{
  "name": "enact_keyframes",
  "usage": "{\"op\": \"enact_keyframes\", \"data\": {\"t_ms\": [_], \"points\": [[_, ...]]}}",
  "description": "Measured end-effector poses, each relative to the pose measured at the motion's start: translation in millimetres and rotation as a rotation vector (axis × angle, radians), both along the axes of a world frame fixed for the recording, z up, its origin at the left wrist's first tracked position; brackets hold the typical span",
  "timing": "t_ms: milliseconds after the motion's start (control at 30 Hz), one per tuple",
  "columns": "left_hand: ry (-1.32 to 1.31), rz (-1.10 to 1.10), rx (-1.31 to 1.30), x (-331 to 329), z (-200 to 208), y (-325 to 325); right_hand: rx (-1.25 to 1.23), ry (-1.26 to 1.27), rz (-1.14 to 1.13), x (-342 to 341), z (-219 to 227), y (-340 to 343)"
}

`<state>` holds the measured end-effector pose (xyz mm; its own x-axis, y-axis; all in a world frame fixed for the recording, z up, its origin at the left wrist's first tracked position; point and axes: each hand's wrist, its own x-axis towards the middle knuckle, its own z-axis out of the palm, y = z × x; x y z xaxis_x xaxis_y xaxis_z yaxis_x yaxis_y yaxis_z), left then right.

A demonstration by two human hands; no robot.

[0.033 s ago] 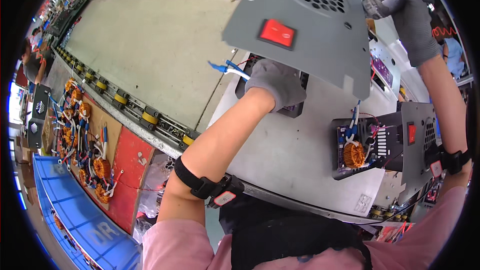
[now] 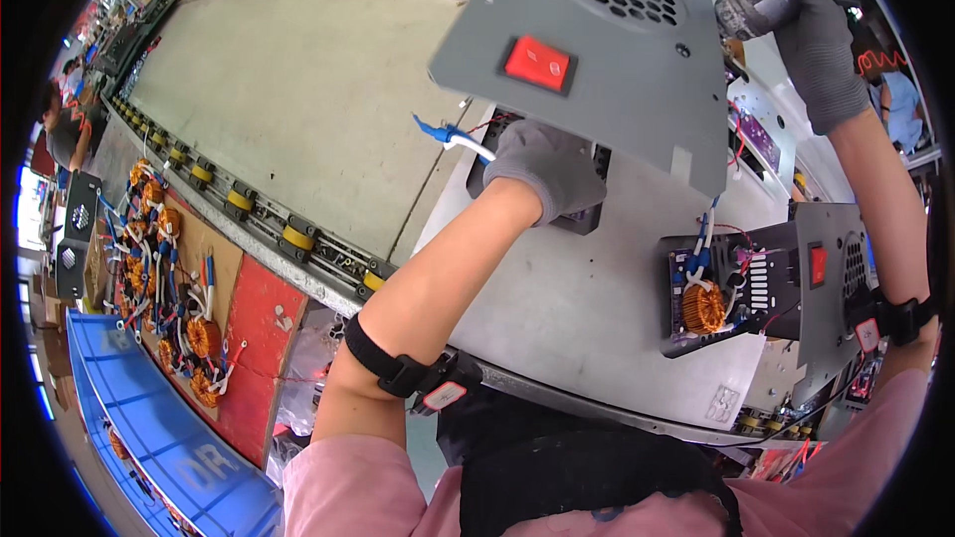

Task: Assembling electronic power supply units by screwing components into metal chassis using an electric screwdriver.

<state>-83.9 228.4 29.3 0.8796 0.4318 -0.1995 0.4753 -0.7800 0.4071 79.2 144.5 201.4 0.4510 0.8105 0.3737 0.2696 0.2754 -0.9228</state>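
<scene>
left hand [image 2: 542, 167] grey glove | right hand [image 2: 811, 35] grey glove | black wristbands | pink sleeves

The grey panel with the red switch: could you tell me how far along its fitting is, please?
Done: the red rocker switch sits in the grey panel. In hand: the left hand supports the panel while the right hand holds a power screwdriver at its edge. Left: a second unit lies open.

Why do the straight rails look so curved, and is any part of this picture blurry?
In the head view the fisheye lens bends the conveyor rail toward the round black rim. The light is bright and even, with little shadow. The grey panel above the left hand is fairly sharp. The right hand and the silver tool that it grips look slightly soft near the edge.
</scene>
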Motion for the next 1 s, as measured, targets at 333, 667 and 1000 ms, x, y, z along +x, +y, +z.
{"op": "enact_keyframes", "data": {"t_ms": [333, 667, 1000], "points": [[0.161, -0.061, 0.084, -20.3, 26.3, 4.6, -0.049, -0.023, 0.057, 2.4, -0.6, -20.4], [-0.320, -0.194, -0.006, -49.7, 3.9, 48.1, -0.088, -0.317, 0.312, -17.2, -2.0, -93.2], [-0.307, -0.202, 0.079, -1.7, -14.4, -3.1, 0.010, -0.317, 0.365, -6.6, -6.3, -111.7]]}}
